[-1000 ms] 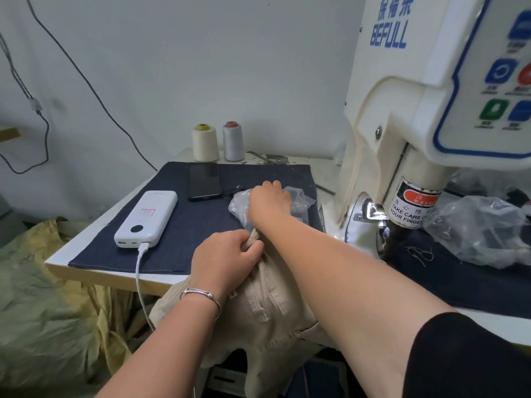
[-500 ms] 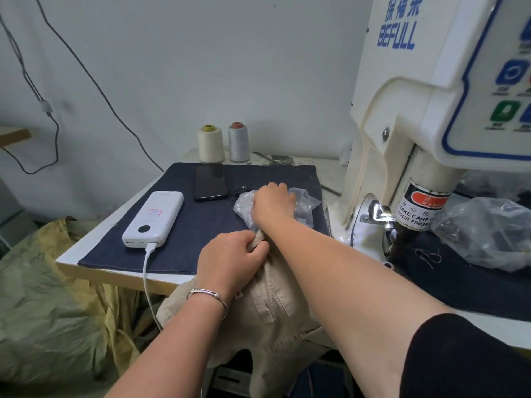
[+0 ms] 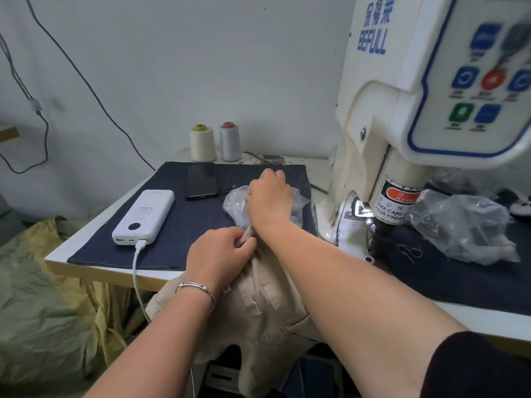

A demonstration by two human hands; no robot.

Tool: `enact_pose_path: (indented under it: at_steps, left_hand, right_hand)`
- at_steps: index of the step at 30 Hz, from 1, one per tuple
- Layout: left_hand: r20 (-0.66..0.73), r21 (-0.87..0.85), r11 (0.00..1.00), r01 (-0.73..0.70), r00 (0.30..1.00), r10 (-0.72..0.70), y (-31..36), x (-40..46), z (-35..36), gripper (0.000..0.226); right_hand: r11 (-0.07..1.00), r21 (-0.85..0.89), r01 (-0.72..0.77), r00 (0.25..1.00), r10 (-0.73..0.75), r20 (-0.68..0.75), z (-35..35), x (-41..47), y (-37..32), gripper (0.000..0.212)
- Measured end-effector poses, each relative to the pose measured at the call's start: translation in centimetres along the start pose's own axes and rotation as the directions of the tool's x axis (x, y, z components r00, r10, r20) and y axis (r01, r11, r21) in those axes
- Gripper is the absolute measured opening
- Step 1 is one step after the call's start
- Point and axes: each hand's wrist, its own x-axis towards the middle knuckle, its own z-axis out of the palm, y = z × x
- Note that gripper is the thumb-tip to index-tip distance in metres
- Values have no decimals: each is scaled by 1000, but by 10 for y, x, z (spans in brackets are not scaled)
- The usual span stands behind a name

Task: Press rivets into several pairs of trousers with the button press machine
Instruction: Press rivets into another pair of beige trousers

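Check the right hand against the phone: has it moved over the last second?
No. The right hand stays in the clear plastic bag, just right of the black phone; the shift in frame is only the camera moving.

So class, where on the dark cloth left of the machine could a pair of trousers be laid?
Free: the dark cloth between power bank and left hand. Also its strip behind the phone. Crowded: right side, where the right hand reaches into the plastic bag.
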Motion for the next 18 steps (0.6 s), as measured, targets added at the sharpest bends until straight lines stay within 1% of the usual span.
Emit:
enact_pose_path:
  at_steps: [1,2,3,4,5,6,8,9,10,12,13,14,16,17,18]
  left_hand:
    - [1,-6,1000,6,1000,-6,0,-1,0,42]
    - [4,-8,1000,12,1000,-12,1,-1,-1,41]
    - [16,-6,1000,20,1000,-20,1,-1,-2,39]
    - [33,-2,1000,27,999,-27,2,-1,-3,35]
    - [47,6,999,33,998,-33,2,-1,-4,33]
    - [56,19,999,37,998,-38,3,-2,-6,33]
    - [59,42,998,43,997,-46,5,-3,-7,32]
    - [58,48,998,42,997,-45,5,-3,-6,33]
    - [54,47,998,37,998,-40,5,-2,-5,36]
    - [42,38,999,34,998,-36,4,-1,-3,44]
    - [38,37,999,34,999,-36,3,-1,-1,46]
    - [34,39,999,36,999,-37,2,0,-1,47]
    - [25,45,998,43,999,-45,0,0,0,48]
    - [21,49,998,48,999,-49,0,0,1,48]
    - [15,53,997,48,999,-48,0,0,1,49]
  right_hand:
    - [996,78,-33,999,34,-16,-8,-6,-1,19]
    - [976,201,-82,995,91,-37,-17,-14,-3,17]
    - [920,366,-140,984,170,-49,-26,-24,-6,14]
    - [817,545,-187,968,247,-39,-36,-39,-10,11]
    - [688,696,-208,955,298,-9,-45,-56,-15,9]
    - [558,801,-217,948,318,36,-56,-76,-17,8]
    - [337,914,-224,949,288,127,-77,-120,-13,10]
    - [267,938,-220,954,258,151,-87,-143,-5,11]
    - [235,951,-202,961,237,145,-95,-165,6,12]
    - [251,961,-119,964,263,51,-109,-203,37,13]
    - [285,956,-74,951,310,-19,-113,-216,54,13]
    - [344,938,-47,929,361,-86,-116,-225,73,12]
    - [483,874,-62,891,420,-169,-119,-228,111,12]
    - [521,849,-92,885,434,-170,-119,-225,127,14]
    - [537,836,-114,886,436,-160,-118,-219,141,14]
